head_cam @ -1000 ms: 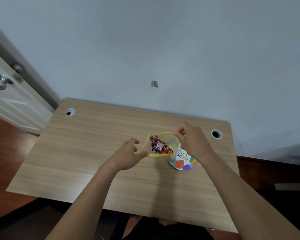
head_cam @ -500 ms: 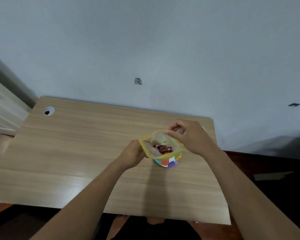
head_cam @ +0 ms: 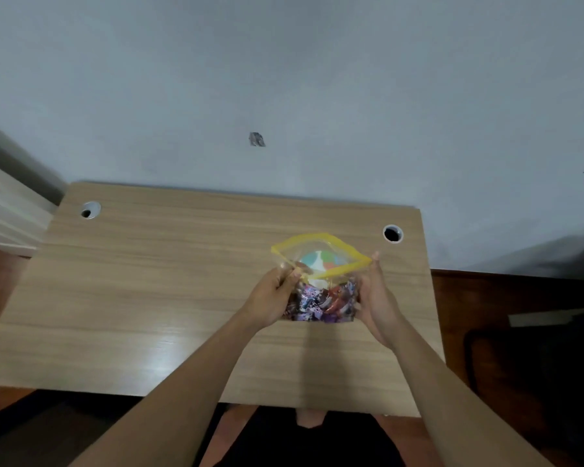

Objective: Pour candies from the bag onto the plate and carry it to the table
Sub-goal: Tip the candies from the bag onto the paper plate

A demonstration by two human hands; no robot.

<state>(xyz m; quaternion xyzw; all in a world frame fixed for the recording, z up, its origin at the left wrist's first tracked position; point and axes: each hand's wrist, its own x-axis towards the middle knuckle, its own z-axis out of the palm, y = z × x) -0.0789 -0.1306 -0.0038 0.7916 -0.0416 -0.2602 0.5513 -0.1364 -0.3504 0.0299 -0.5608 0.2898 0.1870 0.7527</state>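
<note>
Gripping open candy bag w/ both hands' fingers over plate, desk bare nearby

The bag is a clear plastic zip pouch with a yellow seal strip, its mouth pulled wide open and facing up and away. It is held above the bench, gripped at both sides. Wrapped candies in purple, red and white fill its lower half, bunched together at the bottom. The plate shows only through the bag's clear upper part: a pale round with patches of blue, green and orange, lying under or behind the bag.
</note>
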